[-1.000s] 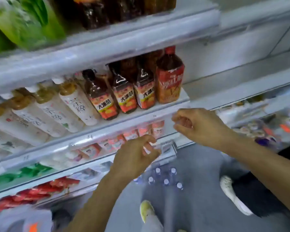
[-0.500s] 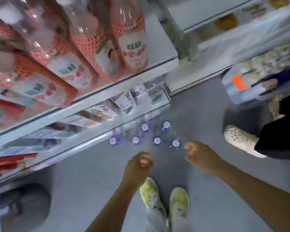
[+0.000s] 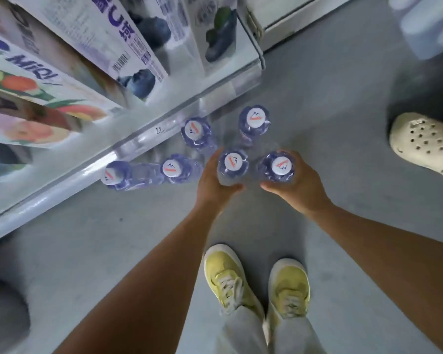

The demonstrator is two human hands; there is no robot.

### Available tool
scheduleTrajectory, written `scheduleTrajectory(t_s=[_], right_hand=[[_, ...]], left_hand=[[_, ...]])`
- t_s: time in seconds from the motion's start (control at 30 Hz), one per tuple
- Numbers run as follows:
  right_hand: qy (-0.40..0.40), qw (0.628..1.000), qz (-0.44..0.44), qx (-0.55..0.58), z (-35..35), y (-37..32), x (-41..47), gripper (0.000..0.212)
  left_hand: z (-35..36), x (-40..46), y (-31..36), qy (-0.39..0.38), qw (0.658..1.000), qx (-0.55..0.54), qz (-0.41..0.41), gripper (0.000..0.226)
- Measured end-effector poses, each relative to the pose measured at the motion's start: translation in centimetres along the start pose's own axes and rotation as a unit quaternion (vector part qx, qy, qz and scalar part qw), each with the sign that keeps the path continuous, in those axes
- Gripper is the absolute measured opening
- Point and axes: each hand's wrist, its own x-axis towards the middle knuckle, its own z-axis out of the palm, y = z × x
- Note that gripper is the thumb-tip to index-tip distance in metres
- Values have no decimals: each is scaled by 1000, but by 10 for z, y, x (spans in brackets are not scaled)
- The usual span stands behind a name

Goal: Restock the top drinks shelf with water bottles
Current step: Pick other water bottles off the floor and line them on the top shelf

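Six water bottles stand upright on the grey floor (image 3: 343,98), grouped just beside the front edge of the bottom shelf (image 3: 149,134). All are clear bottles with bluish shoulders and white caps bearing a small mountain mark.

The left hand (image 3: 212,180) grips the near-centre bottle (image 3: 232,163): its fingers curl round the bottle's left side and the thumb wraps under the near side. The right hand (image 3: 296,186) grips the near-right bottle (image 3: 276,166), fingers curled round its right side, thumb closing in from the near side. Both held bottles appear to be on or close to the floor; contact with it cannot be confirmed.

Four bottles are untouched: a far-right bottle (image 3: 254,121), a far-centre bottle (image 3: 196,131), a near-left bottle (image 3: 175,168), and a leftmost bottle (image 3: 114,175) lying nearest the shelf edge. The near-left bottle stands just beside the left hand.

On the bottom shelf stand juice cartons (image 3: 128,42), some printed with blueberries, others with mixed fruit.

The person's yellow sneakers (image 3: 256,279) are planted on the floor behind the bottles. A second person's cream perforated clog (image 3: 423,143) is at the right edge, well apart from the bottles.
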Motion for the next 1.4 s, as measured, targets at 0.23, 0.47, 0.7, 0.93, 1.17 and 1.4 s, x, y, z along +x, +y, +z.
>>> scheduleTrajectory(t_s=[0.23,0.47,0.7,0.93,1.17,1.4], right_hand=[[24,1000,-4,19,-13,-21,-4,53],[-37,994,7,104,-86,-89,-42,48],[-141,976,-50,160,-172,-205,-95,43],[-147,964,-76,206,-254,-330,-166,56],[-100,952,-142,252,-323,-436,-240,48],[-101,928,-254,254,-389,-547,-313,26]], left_hand=[[-9,-2,12,10,1000,-17,5,69],[-59,-82,64,-80,993,-80,-20,55],[-114,-166,172,-106,985,-137,-15,22],[-163,-270,295,-93,977,-178,64,59],[-216,-381,406,-32,971,-201,126,101],[-275,-475,488,28,955,-217,202,101]])
